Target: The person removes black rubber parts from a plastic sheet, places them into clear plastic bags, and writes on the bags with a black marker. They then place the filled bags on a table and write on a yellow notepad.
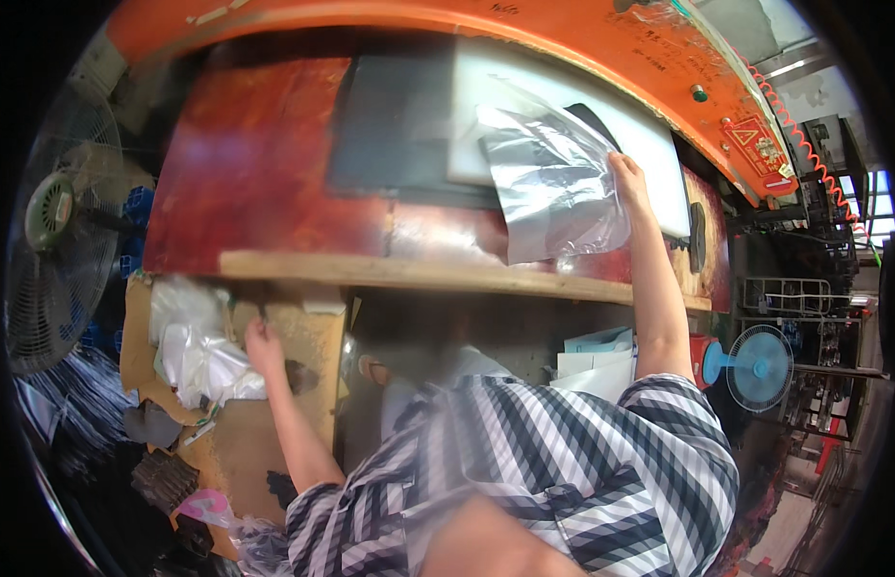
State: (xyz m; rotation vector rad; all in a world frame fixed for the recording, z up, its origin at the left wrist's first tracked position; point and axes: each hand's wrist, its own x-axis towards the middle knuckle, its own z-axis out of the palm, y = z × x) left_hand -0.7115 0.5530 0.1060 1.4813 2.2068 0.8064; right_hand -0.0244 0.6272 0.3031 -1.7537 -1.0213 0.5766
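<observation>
My right hand (628, 178) is closed on the edge of a clear, shiny plastic bag (553, 183), holding it over the white board (472, 82) and the front of the red worktop (255, 144). A dark flat piece (592, 123) shows at the bag's upper right; whether it lies inside or behind cannot be told. Lower left, my left hand (263, 346) has its fingers pinched together, beside a pile of clear plastic bags (202, 361) in an open cardboard box (135, 332). A small dark tip shows above those fingers, too blurred to name.
A dark sheet (399, 125) lies left of the white board. An orange machine beam (563, 38) spans the far side. A large fan (53, 216) stands at the left, a blue fan (755, 367) at the right. White papers (596, 361) lie below the worktop's wooden edge (447, 274).
</observation>
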